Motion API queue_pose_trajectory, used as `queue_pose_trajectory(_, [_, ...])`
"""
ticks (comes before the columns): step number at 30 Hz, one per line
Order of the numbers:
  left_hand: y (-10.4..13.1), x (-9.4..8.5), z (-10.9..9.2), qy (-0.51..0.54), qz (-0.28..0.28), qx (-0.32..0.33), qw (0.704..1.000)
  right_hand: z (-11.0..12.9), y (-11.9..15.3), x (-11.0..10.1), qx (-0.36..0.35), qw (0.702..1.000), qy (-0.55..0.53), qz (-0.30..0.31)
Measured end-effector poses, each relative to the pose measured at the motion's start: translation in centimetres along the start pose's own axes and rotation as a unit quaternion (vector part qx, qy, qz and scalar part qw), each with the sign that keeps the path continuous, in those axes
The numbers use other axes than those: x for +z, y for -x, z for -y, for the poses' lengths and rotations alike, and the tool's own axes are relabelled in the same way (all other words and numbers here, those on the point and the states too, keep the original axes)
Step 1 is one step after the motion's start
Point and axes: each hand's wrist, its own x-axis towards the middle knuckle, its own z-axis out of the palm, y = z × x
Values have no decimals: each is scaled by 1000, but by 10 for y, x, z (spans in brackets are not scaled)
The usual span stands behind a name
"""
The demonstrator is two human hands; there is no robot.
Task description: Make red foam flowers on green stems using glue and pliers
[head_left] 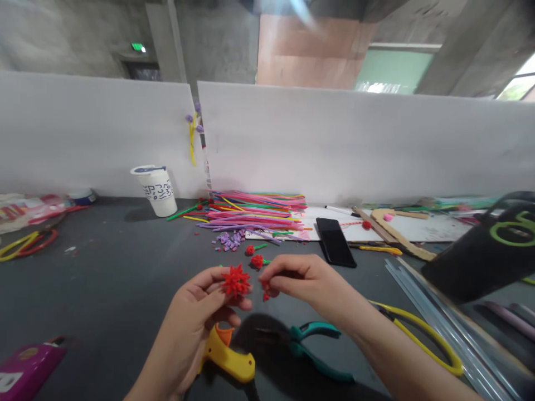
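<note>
- A dark grey table [104, 239] fills the lower half of the frame, with scraps scattered on it.
- White partition boards [359, 145] run across the middle of the frame, a narrow gap between them left of centre; concrete wall [221, 50] rises behind, with a lit green sign [137, 47] at upper left.
- At lower centre, the left hand [204, 306] holds a spiky red flower [236, 281] between thumb and fingers, the other fingers loosely curled.
- Just right of it, the right hand [307, 278] pinches a small red piece [266, 297], thumb against forefinger; the piece is apart from the flower.
- Above the hands lie small red blooms [257, 261] on green stems, purple snippets [229, 240] and a heap of coloured fuzzy sticks [259, 211].
- A white cup [159, 192] stands left of the heap, a black phone [335, 242] lies right of it.
- Below the hands, a yellow glue gun [228, 359] lies partly hidden by the left hand, beside teal-handled pliers [298, 337].
- The right forearm crosses a yellow-handled tool [455, 365] at lower right, near clear strips [443, 323]; a black bottle [480, 250] leans into the right edge.
</note>
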Motion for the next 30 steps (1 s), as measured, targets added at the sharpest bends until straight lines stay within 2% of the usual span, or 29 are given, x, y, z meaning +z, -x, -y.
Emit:
queue_pose_trajectory(3, [2, 5, 3, 35, -12, -27, 999, 10, 8, 4, -4, 998, -66, 1])
queue_pose_trajectory(6, [6, 11, 6, 42, -8, -17, 999, 13, 11, 14, -13, 996, -85, -28])
queue_pose_trajectory(9, [8, 15, 10, 28, 0, 1, 1000, 13, 11, 23, -23, 996, -60, -61])
queue_pose_trajectory(11, [9, 16, 12, 13, -23, 21, 999, 13, 11, 27, -23, 997, -34, -71])
queue_pose_trajectory(14, [9, 15, 13, -10, -64, 44, 997, 17, 10, 27, -18, 998, 19, -62])
queue_pose_trajectory(16, [8, 13, 12, -18, -64, 50, 997, 16, 8, 21, -8, 996, 75, -51])
queue_pose_trajectory(19, [6, 12, 6, -4, -76, 54, 996, 2, -1, 6, 23, 981, 192, -31])
queue_pose_trajectory(24, [1, 12, -2, 16, -94, 31, 995, -44, -22, -5, 90, 934, 344, 44])
queue_pose_trajectory(27, [0, 11, -3, 21, -105, 19, 994, -62, -29, -4, 89, 913, 390, 76])
queue_pose_trajectory(30, [0, 10, -3, 17, -101, 9, 995, -65, -28, -3, 65, 901, 419, 95])
